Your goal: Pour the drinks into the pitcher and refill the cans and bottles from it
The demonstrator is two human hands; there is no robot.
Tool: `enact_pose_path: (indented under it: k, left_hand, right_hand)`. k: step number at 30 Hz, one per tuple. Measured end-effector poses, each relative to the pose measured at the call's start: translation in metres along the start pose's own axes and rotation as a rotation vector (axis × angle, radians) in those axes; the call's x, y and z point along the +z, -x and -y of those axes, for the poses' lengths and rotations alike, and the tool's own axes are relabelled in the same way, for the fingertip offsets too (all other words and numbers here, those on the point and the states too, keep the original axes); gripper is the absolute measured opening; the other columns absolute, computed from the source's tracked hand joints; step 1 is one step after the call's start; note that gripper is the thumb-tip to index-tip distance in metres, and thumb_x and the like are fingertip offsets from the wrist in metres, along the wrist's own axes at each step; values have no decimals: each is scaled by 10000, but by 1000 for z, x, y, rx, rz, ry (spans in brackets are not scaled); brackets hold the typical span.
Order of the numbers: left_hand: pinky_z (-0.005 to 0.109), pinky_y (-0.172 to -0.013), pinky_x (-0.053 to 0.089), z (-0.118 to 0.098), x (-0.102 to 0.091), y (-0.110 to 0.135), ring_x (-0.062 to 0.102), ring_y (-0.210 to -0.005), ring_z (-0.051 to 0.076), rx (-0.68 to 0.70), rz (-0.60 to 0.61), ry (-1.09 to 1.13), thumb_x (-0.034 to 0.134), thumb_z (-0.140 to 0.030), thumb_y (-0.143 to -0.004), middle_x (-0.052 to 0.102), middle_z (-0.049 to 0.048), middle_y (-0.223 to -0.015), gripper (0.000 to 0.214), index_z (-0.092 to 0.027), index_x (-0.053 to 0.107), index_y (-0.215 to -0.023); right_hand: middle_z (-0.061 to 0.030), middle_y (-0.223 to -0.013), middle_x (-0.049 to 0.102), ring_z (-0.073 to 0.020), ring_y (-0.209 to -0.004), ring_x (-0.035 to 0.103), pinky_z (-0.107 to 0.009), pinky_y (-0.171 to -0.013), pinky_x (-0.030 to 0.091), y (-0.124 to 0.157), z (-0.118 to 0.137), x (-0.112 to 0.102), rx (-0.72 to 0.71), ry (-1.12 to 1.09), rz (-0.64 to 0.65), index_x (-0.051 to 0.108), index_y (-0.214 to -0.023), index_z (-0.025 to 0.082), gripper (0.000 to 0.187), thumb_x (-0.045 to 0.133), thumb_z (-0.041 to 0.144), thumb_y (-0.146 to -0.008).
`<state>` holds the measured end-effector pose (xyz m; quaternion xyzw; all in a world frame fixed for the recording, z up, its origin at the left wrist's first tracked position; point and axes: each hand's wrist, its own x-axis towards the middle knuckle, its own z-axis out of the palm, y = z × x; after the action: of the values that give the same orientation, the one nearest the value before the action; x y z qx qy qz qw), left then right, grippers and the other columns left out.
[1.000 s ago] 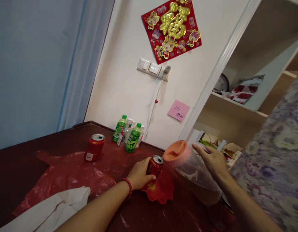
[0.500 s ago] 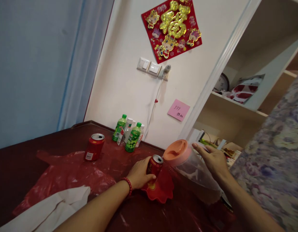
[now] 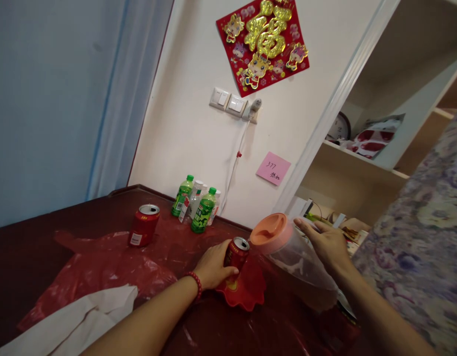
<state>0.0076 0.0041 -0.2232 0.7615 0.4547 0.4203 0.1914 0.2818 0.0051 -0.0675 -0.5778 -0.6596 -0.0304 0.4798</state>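
My left hand [image 3: 214, 267], with a red bead bracelet at the wrist, is wrapped round a red drink can [image 3: 238, 253]. The can is opened at the top and stands in or just over a red scalloped dish [image 3: 250, 291]. In my right hand [image 3: 326, 242] is the handle of a clear plastic pitcher [image 3: 298, 267], tipped to the left. Its orange lid [image 3: 270, 232] has its spout edge at the can's rim. Whether liquid flows there is too small to tell. A second red can [image 3: 144, 226] stands to the left.
Green bottles [image 3: 203, 210] and small clear bottles stand against the wall. A crumpled red plastic bag [image 3: 102, 267] and a white cloth [image 3: 80, 321] lie at left. Another red can [image 3: 341, 326] is partly hidden below my right forearm. A floral curtain [image 3: 417, 247] hangs at right.
Almost nothing differs. Both hands, the can and the tilted pitcher keep their places, with only a very slight shift of the whole view.
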Motion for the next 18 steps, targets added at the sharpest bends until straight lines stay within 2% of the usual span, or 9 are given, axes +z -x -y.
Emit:
enact_pose_path:
  k: [18]
  left_hand:
    - [370,-1027,429,0,0,0,585,-1214,289,-7,11,-10,796,-296,-719,635,63,-1324,690,-265,489,-1337]
  right_hand:
    - [64,-530,283,-120,-544,310,-279,-529,228,-1,1,-1,-14,30,-1,340,-504,241,626,595,772,-715]
